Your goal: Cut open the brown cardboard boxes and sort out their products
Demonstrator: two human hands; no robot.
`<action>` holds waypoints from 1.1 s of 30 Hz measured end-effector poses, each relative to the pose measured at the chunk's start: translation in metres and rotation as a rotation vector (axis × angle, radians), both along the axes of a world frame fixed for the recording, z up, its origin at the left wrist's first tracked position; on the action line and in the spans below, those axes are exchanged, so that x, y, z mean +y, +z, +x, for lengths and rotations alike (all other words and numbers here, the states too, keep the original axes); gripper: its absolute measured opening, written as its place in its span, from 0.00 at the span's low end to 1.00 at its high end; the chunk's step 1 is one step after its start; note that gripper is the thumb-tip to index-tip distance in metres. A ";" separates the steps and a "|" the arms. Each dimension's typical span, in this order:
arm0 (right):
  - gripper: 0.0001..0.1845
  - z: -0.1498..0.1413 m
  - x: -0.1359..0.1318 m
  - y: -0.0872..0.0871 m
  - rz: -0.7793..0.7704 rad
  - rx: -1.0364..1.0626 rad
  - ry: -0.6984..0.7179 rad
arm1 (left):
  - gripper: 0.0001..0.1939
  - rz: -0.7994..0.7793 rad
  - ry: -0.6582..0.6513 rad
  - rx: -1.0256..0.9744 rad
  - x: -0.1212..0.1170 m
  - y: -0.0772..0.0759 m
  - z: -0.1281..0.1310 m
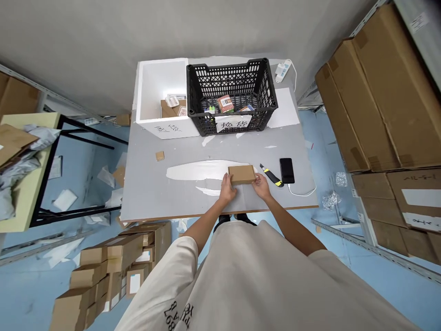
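A small brown cardboard box [241, 174] rests at the front of the grey table [148, 193], closed on top. My left hand [227, 189] grips its left end, and my right hand [261, 185] has hold of its right end, so the box sits between them. Just right of my right hand lies a black and yellow utility knife [272, 176]. Beside the knife is a black phone [287, 170] with a white cable plugged in. Farther left on the table is a tiny brown cardboard piece [160, 156].
At the back stand a white foam box [165, 92] and a black plastic crate [231, 99], each with small packages inside. A power strip [283, 70] lies at the back right. Cartons [365, 92] fill the right shelf; more boxes [113, 262] stack at lower left.
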State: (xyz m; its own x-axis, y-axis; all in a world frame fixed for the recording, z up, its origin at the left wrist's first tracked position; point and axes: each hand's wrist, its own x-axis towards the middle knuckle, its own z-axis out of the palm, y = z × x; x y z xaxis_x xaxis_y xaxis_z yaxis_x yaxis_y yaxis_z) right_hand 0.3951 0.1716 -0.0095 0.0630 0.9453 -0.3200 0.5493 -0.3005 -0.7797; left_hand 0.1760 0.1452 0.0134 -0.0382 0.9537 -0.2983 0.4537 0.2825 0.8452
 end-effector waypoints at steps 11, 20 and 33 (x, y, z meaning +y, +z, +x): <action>0.34 -0.007 0.006 0.023 0.195 -0.263 0.377 | 0.28 0.198 -0.146 0.132 0.011 -0.003 -0.030; 0.37 0.005 0.015 0.036 0.204 -0.369 0.574 | 0.33 0.122 -0.173 0.071 0.006 0.009 -0.038; 0.22 -0.007 0.046 0.054 0.162 -0.240 0.296 | 0.40 0.038 -0.076 0.062 -0.010 -0.002 -0.039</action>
